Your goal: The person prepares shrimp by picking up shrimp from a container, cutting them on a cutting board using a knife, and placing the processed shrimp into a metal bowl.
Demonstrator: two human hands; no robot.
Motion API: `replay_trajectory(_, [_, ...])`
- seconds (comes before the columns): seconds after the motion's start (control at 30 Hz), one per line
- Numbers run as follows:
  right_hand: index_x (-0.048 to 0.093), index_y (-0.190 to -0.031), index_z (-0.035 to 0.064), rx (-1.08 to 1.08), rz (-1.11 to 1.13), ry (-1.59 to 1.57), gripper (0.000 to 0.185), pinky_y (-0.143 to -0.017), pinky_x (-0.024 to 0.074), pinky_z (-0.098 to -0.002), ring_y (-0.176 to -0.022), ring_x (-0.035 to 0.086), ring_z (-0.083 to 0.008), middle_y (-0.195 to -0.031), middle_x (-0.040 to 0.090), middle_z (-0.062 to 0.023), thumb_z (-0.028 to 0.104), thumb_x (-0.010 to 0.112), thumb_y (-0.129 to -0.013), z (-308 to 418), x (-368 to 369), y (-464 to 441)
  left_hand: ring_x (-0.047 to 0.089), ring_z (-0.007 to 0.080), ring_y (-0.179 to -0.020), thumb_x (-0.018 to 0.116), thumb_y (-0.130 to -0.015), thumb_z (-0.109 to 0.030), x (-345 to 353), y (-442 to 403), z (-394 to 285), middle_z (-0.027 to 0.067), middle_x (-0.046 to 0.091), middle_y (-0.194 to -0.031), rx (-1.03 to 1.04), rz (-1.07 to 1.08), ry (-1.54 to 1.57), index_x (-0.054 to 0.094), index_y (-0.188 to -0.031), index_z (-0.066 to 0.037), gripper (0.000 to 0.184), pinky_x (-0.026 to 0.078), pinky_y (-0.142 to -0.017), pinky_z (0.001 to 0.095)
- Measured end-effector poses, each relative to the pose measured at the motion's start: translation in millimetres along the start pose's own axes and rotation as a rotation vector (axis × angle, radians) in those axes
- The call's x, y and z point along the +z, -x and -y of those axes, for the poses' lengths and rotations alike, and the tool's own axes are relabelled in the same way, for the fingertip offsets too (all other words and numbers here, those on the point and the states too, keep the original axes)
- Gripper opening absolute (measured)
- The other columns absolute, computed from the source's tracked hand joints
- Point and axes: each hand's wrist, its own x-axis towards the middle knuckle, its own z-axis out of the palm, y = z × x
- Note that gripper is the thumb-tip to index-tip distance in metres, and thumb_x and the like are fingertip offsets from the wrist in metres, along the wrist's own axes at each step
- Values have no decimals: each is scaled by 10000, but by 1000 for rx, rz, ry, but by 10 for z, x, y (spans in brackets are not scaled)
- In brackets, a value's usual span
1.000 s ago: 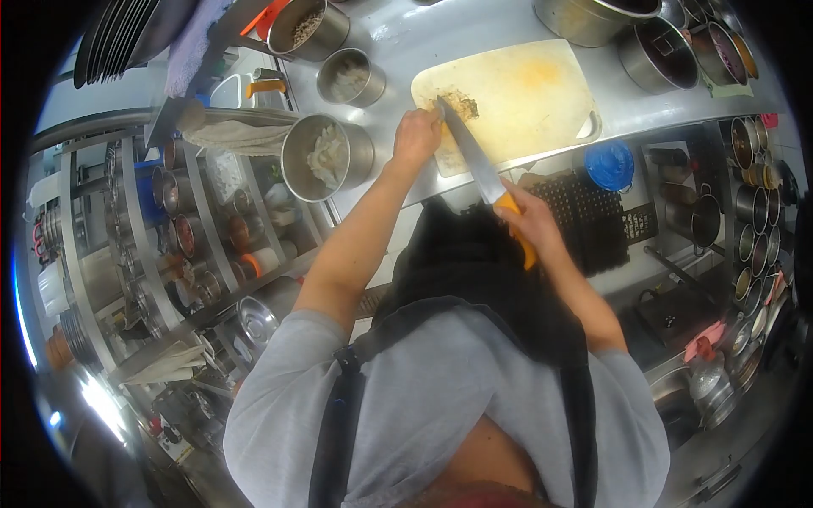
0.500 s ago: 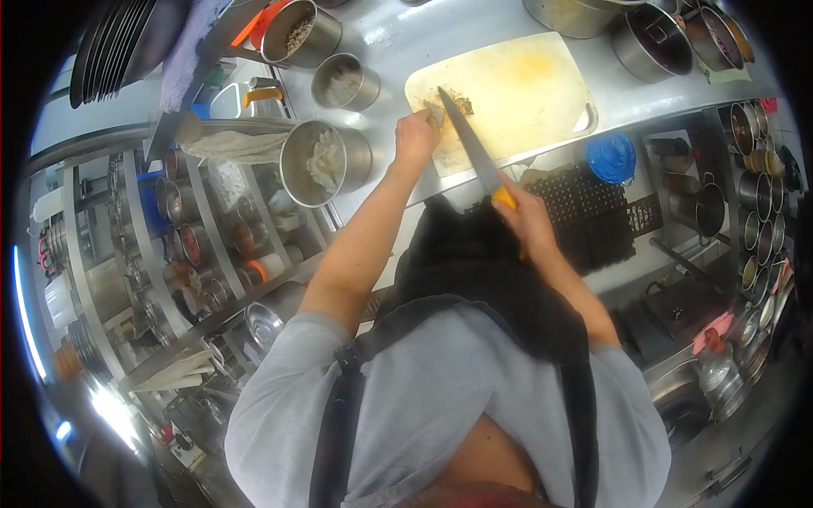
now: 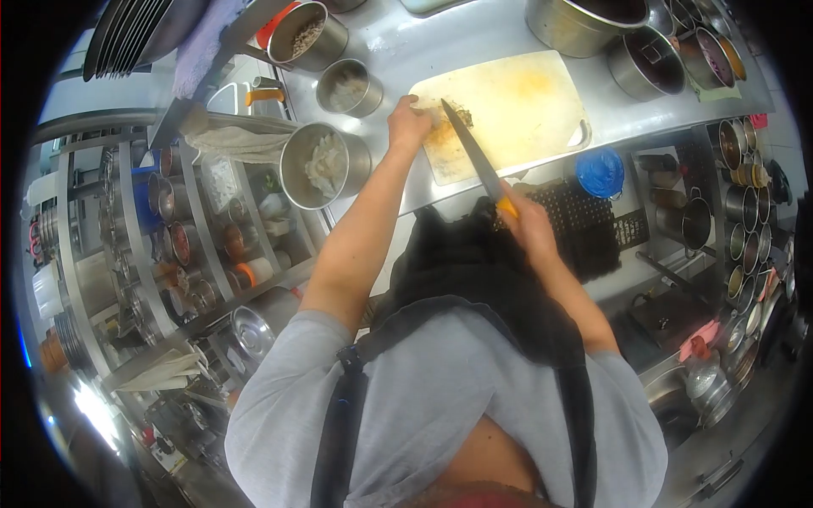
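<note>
My right hand [image 3: 531, 222] is closed around the yellow-orange handle of a long kitchen knife [image 3: 474, 151]. The blade slants up and left across the pale cutting board [image 3: 525, 102], its tip beside some dark brown scraps [image 3: 462, 117]. At the board's left edge is my left hand [image 3: 409, 125], its fingers bent together; whatever lies between them is too small to make out. Left of that hand stand a metal pot with pale, translucent pieces [image 3: 325, 166] and a smaller metal pot [image 3: 349, 89] with similar whitish contents.
Further back left is a metal pot of small beige pieces [image 3: 307, 36]. Several metal pots, among them a large one [image 3: 584, 25], stand at the back right. Below the counter are a blue container [image 3: 600, 173] and a black perforated mat [image 3: 576, 220]. Shelves of containers line the left side.
My left hand has shifted slightly left, away from the knife tip, and the pale piece seen at its fingertips no longer shows clearly. The knife keeps nearly the same slant. The whole view has shifted slightly.
</note>
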Motion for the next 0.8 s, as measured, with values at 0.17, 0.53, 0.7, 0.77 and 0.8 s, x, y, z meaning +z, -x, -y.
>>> replay_trajectory(0.17, [532, -1427, 168, -3, 20, -1, 595, -820, 515, -454, -950, 649, -416, -1024, 677, -239, 105, 709, -863, 23, -48, -11, 703, 196, -864, 661, -835, -47, -220, -5, -92, 140, 702, -1077, -48, -10, 372, 602, -1249, -7, 420, 569, -692, 309])
replay_trajectory(0.53, [689, -1103, 30, -43, -102, 22, 253, -805, 519, -464, -939, 656, -419, -1010, 684, -233, 163, 660, -890, 174, -246, -14, 721, 295, -901, 682, -861, -257, -2018, -396, 300, 134, 749, -969, 310, -226, -347, 759, -1060, -119, 254, 557, -828, 385])
replay_trajectory(0.7, [661, -1193, -16, 9, -68, 41, 384, -776, 522, -391, -885, 686, -366, -1000, 692, -246, 81, 746, -831, 271, -404, -52, 710, 323, -940, 665, -805, -218, -2179, -100, 792, 135, 743, -946, 183, 164, -573, 771, -984, -137, 223, 555, -849, 408])
replay_trajectory(0.77, [673, -1181, 6, 7, -68, 74, 361, -817, 523, -413, -938, 675, -384, -1030, 694, -236, 129, 729, -847, 88, -369, -76, 700, 353, -977, 657, -766, -173, -1915, -70, 1193, 181, 729, -1004, 110, 294, -721, 776, -951, -82, 238, 545, -893, 418])
replay_trajectory(0.8, [685, -1170, 28, 15, -75, 101, 343, -857, 525, -435, -991, 663, -402, -1060, 695, -225, 177, 712, -862, 23, -353, -82, 700, 353, -977, 657, -766, -173, -1785, -89, 1414, 181, 729, -1004, 107, 292, -714, 776, -951, -82, 238, 545, -893, 418])
